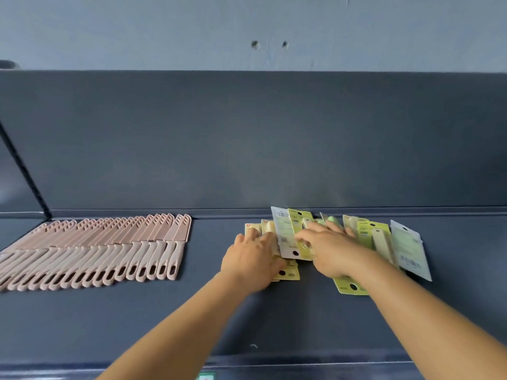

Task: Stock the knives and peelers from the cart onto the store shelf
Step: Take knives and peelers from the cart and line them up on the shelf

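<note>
A long row of pink sheathed knives (96, 250) lies side by side on the left of the dark shelf (208, 311). To the right sits a loose pile of carded peelers (373, 237) in yellow-green and white packs, against the shelf's back wall. My left hand (252, 259) rests palm down on the left packs of the pile, fingers spread over them. Reaching across the middle of the pile, my right hand (332, 248) pinches one tilted peeler pack (288, 237) between thumb and fingers. Several packs are hidden under both hands.
The shelf's dark back panel (247, 146) rises behind the goods, with a pale wall above it. A slanted bracket (24, 171) bounds the shelf at far left. Bare shelf surface runs between the knives and the peelers and along the front edge.
</note>
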Demonstrator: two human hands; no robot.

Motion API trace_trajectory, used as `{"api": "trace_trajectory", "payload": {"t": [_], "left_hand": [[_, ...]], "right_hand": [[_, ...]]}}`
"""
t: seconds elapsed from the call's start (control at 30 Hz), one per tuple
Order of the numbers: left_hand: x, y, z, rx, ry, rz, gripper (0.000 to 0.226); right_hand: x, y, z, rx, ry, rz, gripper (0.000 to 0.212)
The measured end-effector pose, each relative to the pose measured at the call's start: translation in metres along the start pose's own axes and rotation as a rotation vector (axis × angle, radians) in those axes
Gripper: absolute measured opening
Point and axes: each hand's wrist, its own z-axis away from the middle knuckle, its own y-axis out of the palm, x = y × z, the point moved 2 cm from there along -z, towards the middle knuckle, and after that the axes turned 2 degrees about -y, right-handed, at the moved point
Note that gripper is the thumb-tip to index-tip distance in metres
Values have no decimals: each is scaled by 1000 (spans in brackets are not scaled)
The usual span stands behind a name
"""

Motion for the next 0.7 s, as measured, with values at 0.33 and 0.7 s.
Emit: {"api": "trace_trajectory", "payload": {"t": [0.33,0.7], "left_hand": [[46,-1,-1,-14,13,38,61],[66,-13,-2,-22,-28,-93,33]], "right_hand": [[54,14,-11,45,-170,-25,74],[79,10,-22,-24,9,25,72]]}}
